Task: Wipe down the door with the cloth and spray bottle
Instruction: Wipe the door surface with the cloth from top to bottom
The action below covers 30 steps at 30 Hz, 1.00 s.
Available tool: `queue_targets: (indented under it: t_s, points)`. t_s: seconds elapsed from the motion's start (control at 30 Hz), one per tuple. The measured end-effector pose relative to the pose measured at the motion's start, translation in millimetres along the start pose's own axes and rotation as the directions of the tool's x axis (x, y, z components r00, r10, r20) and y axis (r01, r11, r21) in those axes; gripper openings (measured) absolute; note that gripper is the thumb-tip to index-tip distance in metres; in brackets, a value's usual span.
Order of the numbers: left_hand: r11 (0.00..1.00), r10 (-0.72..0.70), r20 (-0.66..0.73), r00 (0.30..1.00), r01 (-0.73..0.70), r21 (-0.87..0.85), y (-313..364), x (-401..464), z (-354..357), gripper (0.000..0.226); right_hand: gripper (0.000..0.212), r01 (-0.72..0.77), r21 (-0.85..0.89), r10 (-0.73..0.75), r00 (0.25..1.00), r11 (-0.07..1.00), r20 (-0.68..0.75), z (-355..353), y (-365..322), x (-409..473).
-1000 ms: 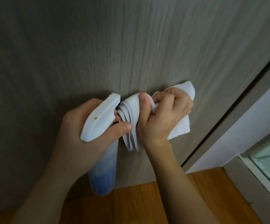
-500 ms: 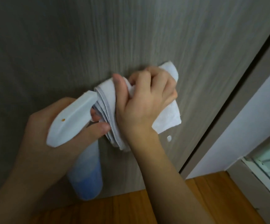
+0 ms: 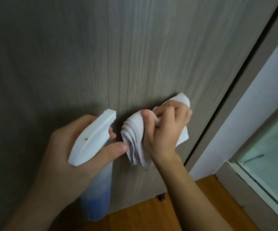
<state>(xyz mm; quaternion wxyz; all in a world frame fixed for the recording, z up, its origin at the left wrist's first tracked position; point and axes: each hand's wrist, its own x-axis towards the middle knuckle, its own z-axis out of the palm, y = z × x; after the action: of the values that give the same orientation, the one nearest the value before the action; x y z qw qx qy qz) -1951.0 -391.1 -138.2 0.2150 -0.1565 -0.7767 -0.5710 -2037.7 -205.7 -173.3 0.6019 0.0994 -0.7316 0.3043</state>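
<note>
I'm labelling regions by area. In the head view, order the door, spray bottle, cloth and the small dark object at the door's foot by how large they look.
1. door
2. spray bottle, though nearness to the camera inflates it
3. cloth, partly hidden by the right hand
4. small dark object

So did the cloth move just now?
Yes. The cloth slid right along the door, closer to the dark gap at its edge.
</note>
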Motion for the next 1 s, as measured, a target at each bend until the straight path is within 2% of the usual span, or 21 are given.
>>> queue_targets:
  t_s: [0.07,0.13,0.33,0.5,0.67,0.8,0.9,1.0]
  points:
    - [0.996,-0.007,0.071,0.997,0.013,-0.089,9,4,6,0.043,0.032,-0.103,-0.045,0.1,0.994,0.994,-0.054,-16,12,37]
    - [0.991,-0.011,0.147,0.989,0.03,-0.128,14,9,10,0.043,0.029,-0.182,-0.16,0.172,0.982,0.97,-0.077,-36,25,68]
    - [0.991,-0.053,0.227,0.972,0.079,-0.107,9,6,48,0.045,0.023,-0.288,-0.3,0.301,0.954,0.91,-0.002,-68,57,84]
    - [0.994,-0.054,0.196,0.979,0.072,-0.084,-19,-8,110,0.046,0.029,-0.217,-0.231,0.213,0.976,0.949,-0.043,-65,98,74]
    - [0.994,-0.059,0.12,0.991,0.07,-0.088,-40,-19,165,0.047,0.031,-0.129,-0.062,0.122,0.987,0.99,-0.106,-44,104,79]
    - [0.993,-0.067,0.033,0.997,0.07,-0.098,-34,-11,171,0.039,0.033,-0.137,0.017,0.138,0.977,0.99,-0.162,-32,103,83]
    - [0.995,-0.064,0.035,0.997,0.066,-0.075,-36,-6,171,0.04,0.033,-0.15,0.047,0.156,0.973,0.988,-0.173,-29,108,72]
    - [0.999,-0.03,0.041,0.999,0.03,-0.012,-45,-7,174,0.041,0.032,-0.103,0.022,0.105,0.981,0.994,-0.164,-27,112,58]
